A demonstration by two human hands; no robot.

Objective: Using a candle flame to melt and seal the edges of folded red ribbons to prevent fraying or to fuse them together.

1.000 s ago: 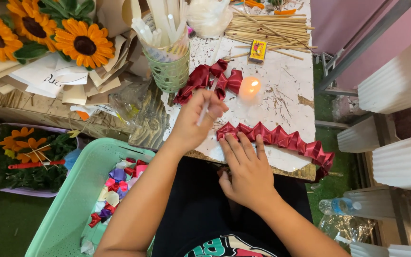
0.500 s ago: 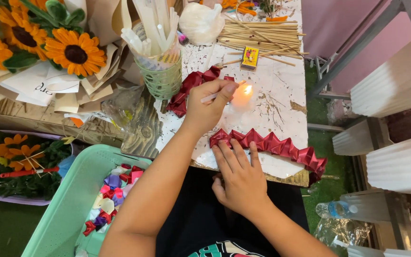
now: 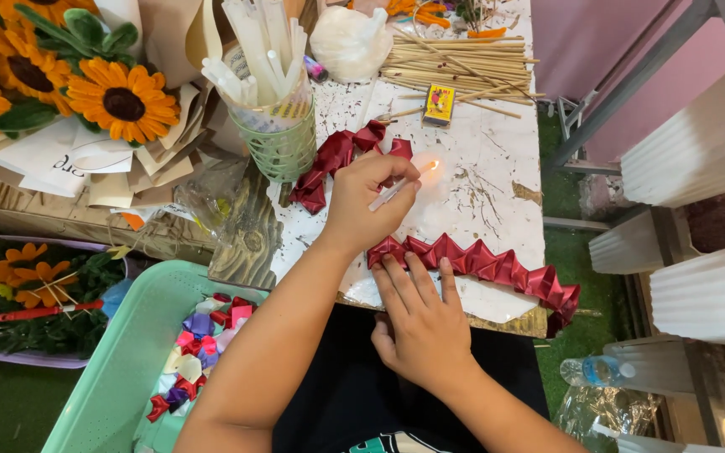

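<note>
Head view: left hand (image 3: 371,201) holds one stick (image 3: 393,192); right hand (image 3: 417,323) presses one folded ribbon (image 3: 497,267).

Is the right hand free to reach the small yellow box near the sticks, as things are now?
Probably not at once. The right hand presses flat on the folded red ribbon, and the lit candle and the left hand with its glue stick lie between it and the yellow box.

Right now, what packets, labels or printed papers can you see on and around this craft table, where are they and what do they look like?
Matchbox: small yellow rectangle with a red picture, on the white table beside the bundle of wooden sticks.
Printed paper sheet: white with dark lettering, left of the table under the sunflowers.
Water bottle: clear plastic, lying on the floor at lower right; any label is too small to tell.
</note>
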